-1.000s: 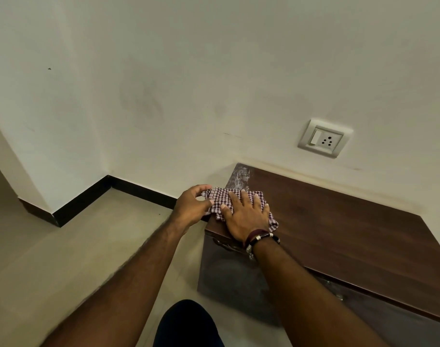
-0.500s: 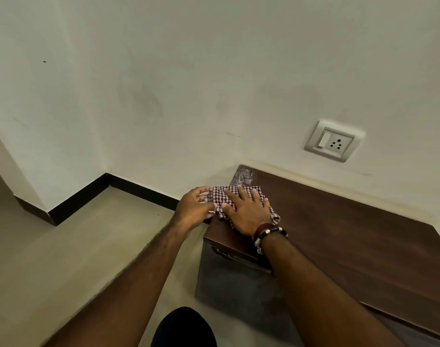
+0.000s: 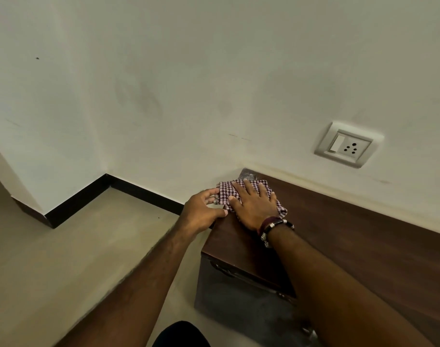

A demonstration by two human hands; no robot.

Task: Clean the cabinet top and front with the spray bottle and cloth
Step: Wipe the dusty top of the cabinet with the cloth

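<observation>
Pressing flat on the cloth, the right hand has its fingers spread and straight, palm down, nothing curled around anything. That checked cloth sits at the far left corner of the cabinet top, right up near the wall. The left hand is at the cabinet's left edge, fingers loosely bent, fingertips touching the cloth's left side; whether it really pinches the fabric can't be told from the head view. A bracelet wraps the right wrist. A socket sits on the wall above the cabinet, and black skirting runs along the floor. No spray bottle in view.
</observation>
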